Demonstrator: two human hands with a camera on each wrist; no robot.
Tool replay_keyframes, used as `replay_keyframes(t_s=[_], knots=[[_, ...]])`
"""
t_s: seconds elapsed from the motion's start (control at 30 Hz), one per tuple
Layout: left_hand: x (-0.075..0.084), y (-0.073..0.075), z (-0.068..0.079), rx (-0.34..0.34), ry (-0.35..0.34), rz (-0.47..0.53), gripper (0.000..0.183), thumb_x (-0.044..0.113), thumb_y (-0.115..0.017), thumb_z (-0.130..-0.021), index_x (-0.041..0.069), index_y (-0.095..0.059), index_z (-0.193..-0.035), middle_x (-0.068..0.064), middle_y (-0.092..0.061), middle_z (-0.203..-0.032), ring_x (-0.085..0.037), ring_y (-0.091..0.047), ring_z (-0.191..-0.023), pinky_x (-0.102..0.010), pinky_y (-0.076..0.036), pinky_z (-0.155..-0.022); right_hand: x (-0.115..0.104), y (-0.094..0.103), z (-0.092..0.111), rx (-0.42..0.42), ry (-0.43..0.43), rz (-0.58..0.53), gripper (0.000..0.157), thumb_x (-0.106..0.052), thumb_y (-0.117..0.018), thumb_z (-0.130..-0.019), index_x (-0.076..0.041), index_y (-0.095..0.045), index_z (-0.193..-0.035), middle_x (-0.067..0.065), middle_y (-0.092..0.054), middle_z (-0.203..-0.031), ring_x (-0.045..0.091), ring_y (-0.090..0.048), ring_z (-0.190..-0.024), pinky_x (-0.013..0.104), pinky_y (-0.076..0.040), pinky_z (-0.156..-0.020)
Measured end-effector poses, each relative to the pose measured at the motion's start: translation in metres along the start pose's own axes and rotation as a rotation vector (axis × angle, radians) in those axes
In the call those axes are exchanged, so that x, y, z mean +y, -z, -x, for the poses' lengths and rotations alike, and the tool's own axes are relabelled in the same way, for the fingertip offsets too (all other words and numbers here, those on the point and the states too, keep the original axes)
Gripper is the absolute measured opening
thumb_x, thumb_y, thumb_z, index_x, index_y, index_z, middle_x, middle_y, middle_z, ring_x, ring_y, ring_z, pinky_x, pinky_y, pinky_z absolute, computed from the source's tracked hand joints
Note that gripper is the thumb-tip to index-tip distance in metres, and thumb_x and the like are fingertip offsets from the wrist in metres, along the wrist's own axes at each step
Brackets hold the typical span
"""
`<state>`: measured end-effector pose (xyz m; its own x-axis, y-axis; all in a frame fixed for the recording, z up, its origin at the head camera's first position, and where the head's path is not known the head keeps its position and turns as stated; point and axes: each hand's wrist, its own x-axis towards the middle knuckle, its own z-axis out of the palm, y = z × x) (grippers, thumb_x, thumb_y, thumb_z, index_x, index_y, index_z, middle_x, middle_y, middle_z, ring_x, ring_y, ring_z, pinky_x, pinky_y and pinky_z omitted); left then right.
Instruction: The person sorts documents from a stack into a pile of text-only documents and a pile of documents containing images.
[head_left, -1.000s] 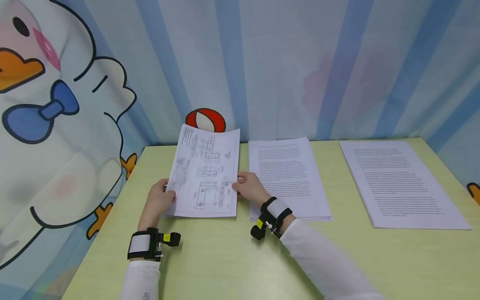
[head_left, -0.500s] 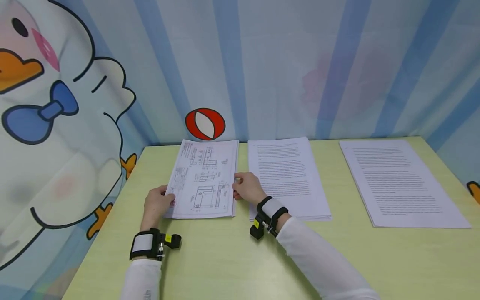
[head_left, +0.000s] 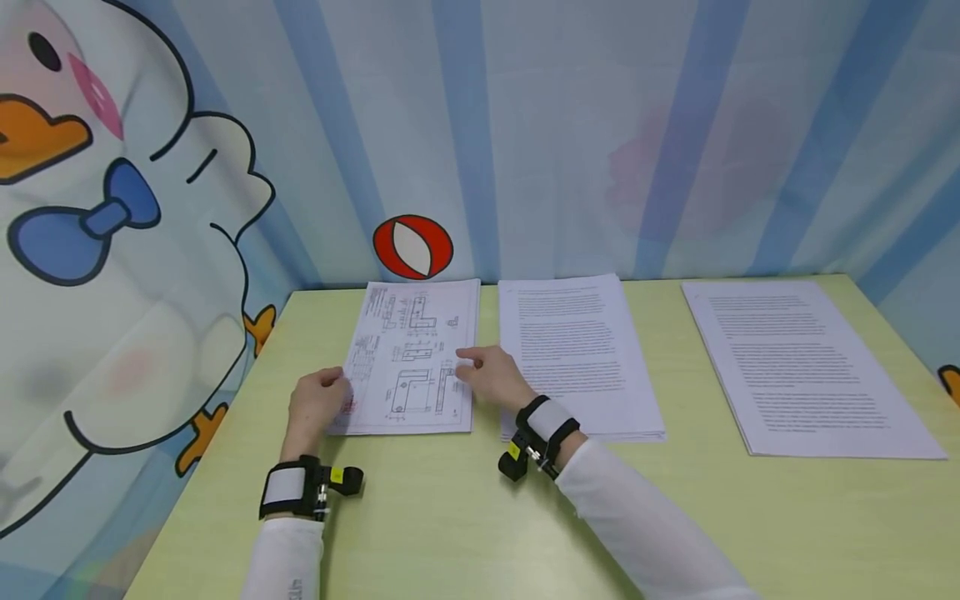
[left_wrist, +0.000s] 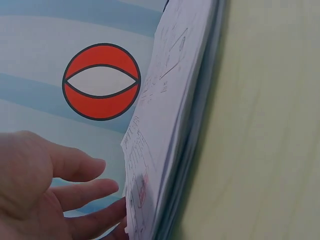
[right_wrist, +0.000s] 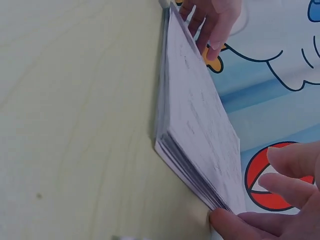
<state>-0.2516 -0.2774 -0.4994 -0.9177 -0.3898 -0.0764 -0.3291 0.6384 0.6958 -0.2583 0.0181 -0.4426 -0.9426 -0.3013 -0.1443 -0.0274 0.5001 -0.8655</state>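
Observation:
A stack of drawing sheets (head_left: pixel 420 400) lies on the table at the left, its top page printed with technical drawings and a small red mark. My left hand (head_left: pixel 317 404) is at the stack's left edge; in the left wrist view its thumb is lifted off the paper and the lower fingers (left_wrist: pixel 102 220) touch the edge. On the opposite side, my right hand (head_left: pixel 495 377) has its thumb and index finger raised over the right margin. The right wrist view shows its lower fingers (right_wrist: pixel 235 225) against the stack's side, where the layered sheet edges show.
A stack of text pages (head_left: pixel 570 358) lies close to the right of the drawings, partly under my right hand. Farther right is another stack of text pages (head_left: pixel 802 367). A striped curtain (head_left: pixel 555 150) hangs behind the table's (head_left: pixel 420 517) back edge.
The drawing sheets, held tilted up with their top edge raised, have come down flat on the table. Both hands have loosened from pinching the edges; the right thumb and index finger have lifted.

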Motion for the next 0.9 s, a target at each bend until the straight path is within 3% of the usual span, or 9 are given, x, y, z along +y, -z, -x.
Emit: replay_keyframes(t_s=[0.13,0.23,0.37,0.5,0.57,0.73,0.9], knots=[[0.003,0.000,-0.001,-0.037,0.010,-0.003,0.051,0.044,-0.039,-0.092,0.015,-0.044,-0.134,-0.012,-0.049,-0.128,-0.029,-0.046,-0.109,-0.050,-0.039,-0.090,0.002,0.006,0.003,-0.054,0.026,0.004,0.042,-0.031,-0.055,-0.088,-0.016,-0.053,-0.128,0.011,-0.052,-0.126,0.020,-0.047,-0.094,0.029,-0.039,-0.071],[0.007,-0.003,-0.005,-0.059,-0.022,-0.011,0.056,0.052,-0.039,-0.092,0.019,-0.040,-0.137,-0.012,-0.043,-0.135,-0.031,-0.042,-0.116,-0.054,-0.036,-0.093,0.005,0.015,0.010,-0.110,0.043,0.001,0.042,-0.033,-0.055,-0.089,-0.018,-0.053,-0.128,0.010,-0.050,-0.129,0.018,-0.046,-0.103,0.032,-0.039,-0.081],[0.014,-0.012,-0.015,-0.019,-0.104,-0.031,0.057,0.057,-0.039,-0.090,0.025,-0.039,-0.138,-0.009,-0.037,-0.141,-0.031,-0.035,-0.123,-0.056,-0.034,-0.095,0.010,0.035,0.021,-0.152,0.058,-0.016,0.042,-0.037,-0.053,-0.090,-0.021,-0.053,-0.128,0.002,-0.052,-0.130,0.013,-0.047,-0.113,0.037,-0.040,-0.094],[0.027,-0.023,-0.016,0.046,-0.224,-0.051,0.053,0.058,-0.040,-0.090,0.031,-0.041,-0.135,-0.007,-0.036,-0.142,-0.031,-0.032,-0.127,-0.057,-0.034,-0.094,0.015,0.059,0.032,-0.148,0.085,-0.059,0.041,-0.039,-0.053,-0.090,-0.023,-0.053,-0.128,0.000,-0.053,-0.129,0.012,-0.051,-0.108,0.037,-0.044,-0.090],[0.057,-0.014,0.010,0.016,-0.276,-0.028,0.050,0.049,-0.043,-0.092,0.026,-0.041,-0.136,-0.011,-0.035,-0.143,-0.033,-0.027,-0.130,-0.058,-0.031,-0.098,0.010,0.074,0.043,-0.149,0.098,-0.091,0.040,-0.035,-0.052,-0.092,-0.020,-0.052,-0.128,0.003,-0.052,-0.130,0.015,-0.053,-0.108,0.038,-0.045,-0.089],[0.141,0.003,0.084,-0.066,-0.436,0.021,0.044,0.026,-0.049,-0.093,0.009,-0.043,-0.134,-0.017,-0.041,-0.137,-0.032,-0.033,-0.127,-0.051,-0.029,-0.103,0.021,0.109,0.053,-0.122,0.149,-0.082,0.040,-0.036,-0.051,-0.093,-0.019,-0.050,-0.129,0.009,-0.050,-0.132,0.017,-0.052,-0.110,0.040,-0.045,-0.090],[0.172,-0.021,0.105,-0.126,-0.622,0.030,0.042,0.026,-0.050,-0.093,0.011,-0.045,-0.132,-0.010,-0.046,-0.133,-0.024,-0.038,-0.123,-0.045,-0.032,-0.102,0.044,0.141,0.057,-0.045,0.204,-0.039,0.045,-0.042,-0.051,-0.091,-0.019,-0.049,-0.130,0.009,-0.053,-0.129,0.019,-0.053,-0.109,0.041,-0.045,-0.089]])
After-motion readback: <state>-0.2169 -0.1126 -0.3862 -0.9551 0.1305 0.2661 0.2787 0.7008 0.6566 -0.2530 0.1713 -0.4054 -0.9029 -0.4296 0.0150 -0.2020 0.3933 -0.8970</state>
